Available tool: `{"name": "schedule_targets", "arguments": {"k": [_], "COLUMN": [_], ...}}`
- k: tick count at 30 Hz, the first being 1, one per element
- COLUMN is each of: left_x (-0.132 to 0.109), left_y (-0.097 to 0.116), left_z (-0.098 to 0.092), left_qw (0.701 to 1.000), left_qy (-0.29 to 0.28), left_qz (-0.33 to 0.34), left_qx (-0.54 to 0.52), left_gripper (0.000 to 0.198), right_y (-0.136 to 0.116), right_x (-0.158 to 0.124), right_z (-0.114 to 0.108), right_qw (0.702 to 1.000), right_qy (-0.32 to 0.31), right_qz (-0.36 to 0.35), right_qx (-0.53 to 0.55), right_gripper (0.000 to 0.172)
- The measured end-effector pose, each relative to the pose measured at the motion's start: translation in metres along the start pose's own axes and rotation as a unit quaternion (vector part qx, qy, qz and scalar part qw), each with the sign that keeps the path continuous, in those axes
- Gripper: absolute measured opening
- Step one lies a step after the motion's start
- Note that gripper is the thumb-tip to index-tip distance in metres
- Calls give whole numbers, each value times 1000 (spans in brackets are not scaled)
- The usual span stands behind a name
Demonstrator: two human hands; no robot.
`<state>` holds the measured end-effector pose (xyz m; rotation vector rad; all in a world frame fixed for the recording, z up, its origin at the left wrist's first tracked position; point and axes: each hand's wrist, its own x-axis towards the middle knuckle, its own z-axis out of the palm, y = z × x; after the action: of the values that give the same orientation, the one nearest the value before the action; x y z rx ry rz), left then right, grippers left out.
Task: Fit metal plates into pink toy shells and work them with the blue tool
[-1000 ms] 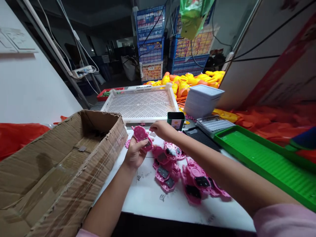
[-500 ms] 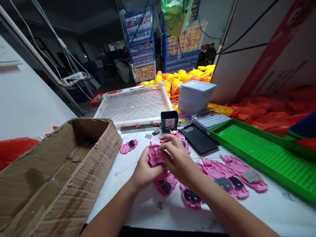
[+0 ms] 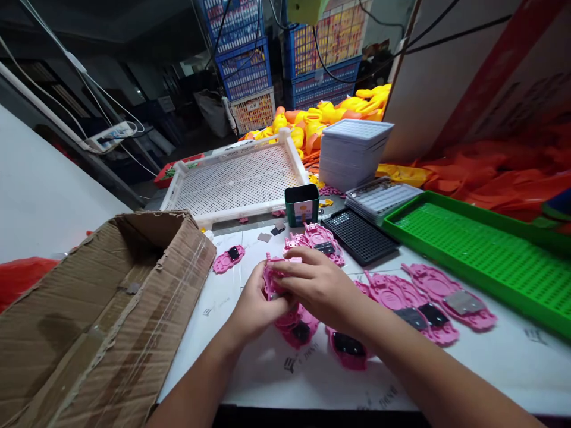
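Observation:
A pink plastic casing (image 3: 270,279) is gripped along its left side by my left hand (image 3: 254,306), thumb across its lower part. My right hand (image 3: 314,282) lies over the casing, its bent fingers touching the upper face and hiding most of it; whether the fingertips pinch a small part cannot be seen. Below my hands another pink casing with a dark panel (image 3: 300,331) rests on the table. Several more lie to the right, among them one with a grey panel (image 3: 464,302). Behind my right hand is a further pink casing (image 3: 319,235).
A cardboard box (image 3: 178,267) stands at the left. Past my hands are a dark green tin (image 3: 302,208), a black grid tray (image 3: 361,238) and a white perforated tray (image 3: 236,178). On the right lies a long green tray (image 3: 482,255), with stacked white trays (image 3: 352,151) behind.
My right hand has lowered and flattened over the pink casing, covering more of it. The camera view has shifted slightly; the casings on the table stay put.

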<state>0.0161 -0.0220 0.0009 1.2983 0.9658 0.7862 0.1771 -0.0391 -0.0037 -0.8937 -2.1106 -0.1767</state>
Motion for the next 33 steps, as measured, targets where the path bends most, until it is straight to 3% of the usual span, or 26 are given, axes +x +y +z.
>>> {"name": "schedule_targets", "arguments": {"k": [5,10,22,28,33], "left_x": [-1,-4,-5,-5,-5], "left_y": [2,2,-4,-6,-5], "left_z": [-1,-3,-1,-8,-13], "left_qw": [999,999,998,994,991], "left_qy": [-28,-44,-59,-90,-34], "left_qz": [-21,-23,5,70,120], "left_qx": [-2,9,35,-6,47], "left_gripper": [44,49,51,43,46], "right_y": [0,6,10,8,1], "right_x": [1,2,-1,0,2], "right_z": [-1,1,10,4,0], "right_qw": [997,990,989,988,983], "right_qy": [58,139,146,156,183], "right_qz": [-38,6,21,18,-11], "right_qx": [-19,-32,-17,1,14], "right_gripper": [21,9,9,7,16]}}
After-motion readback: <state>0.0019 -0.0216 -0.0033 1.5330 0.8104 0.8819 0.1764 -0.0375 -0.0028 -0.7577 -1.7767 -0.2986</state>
